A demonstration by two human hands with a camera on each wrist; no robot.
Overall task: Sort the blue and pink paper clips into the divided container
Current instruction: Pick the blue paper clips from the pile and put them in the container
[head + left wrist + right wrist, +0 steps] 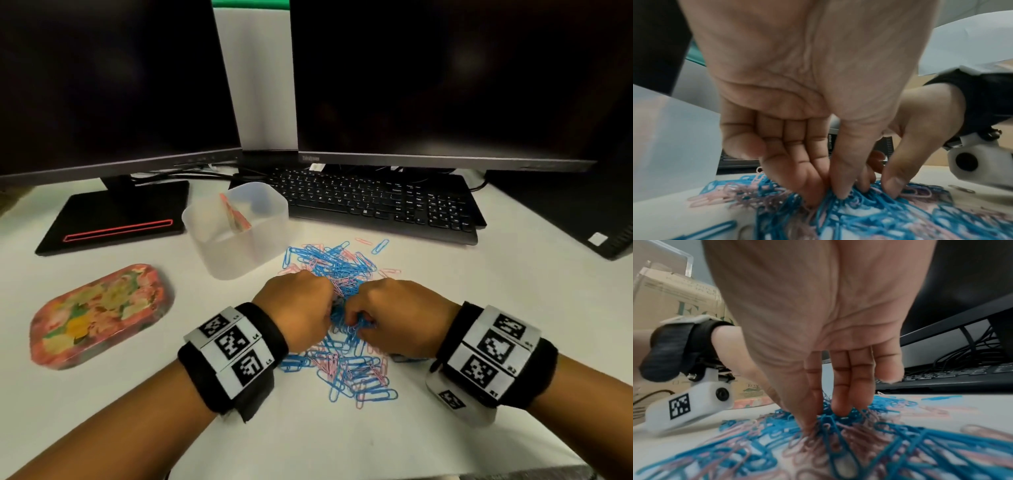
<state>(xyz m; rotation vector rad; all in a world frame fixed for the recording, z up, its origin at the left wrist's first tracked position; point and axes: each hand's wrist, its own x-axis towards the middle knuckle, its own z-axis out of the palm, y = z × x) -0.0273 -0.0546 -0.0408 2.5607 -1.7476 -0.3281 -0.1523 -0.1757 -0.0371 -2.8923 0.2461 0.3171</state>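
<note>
On the desk, pile as landmark: mixed blue and pink paper clips (342, 274) heaped on the white desk (479, 308), near edge of the keyboard (376, 202) just behind the pile.
Left hand: left hand (298, 308) on the left side of the pile, fingers curled down, thumb and fingertips (840, 191) pinched into blue clips; exactly which clip is held cannot be told.
Right hand: right hand (397, 315) on the right side of the pile, just beside the left hand, fingers (840, 402) pointing down together with the thumb, tips buried among clips; whether it has hold of one cannot be told.
Container: divided container (239, 236), translucent, stands just behind and left of the pile, apart from both hands; a few pink clips lean against its inner divider.
Stray clips: one blue and one pink lie behind the pile's right side, near the keyboard.
Tin: floral tin (102, 315), lid on, well left of the pile.
Monitors: two dark monitors (428, 78) behind the pile, past the keyboard.
Wristbands: black bands with printed markers on both wrists.
</note>
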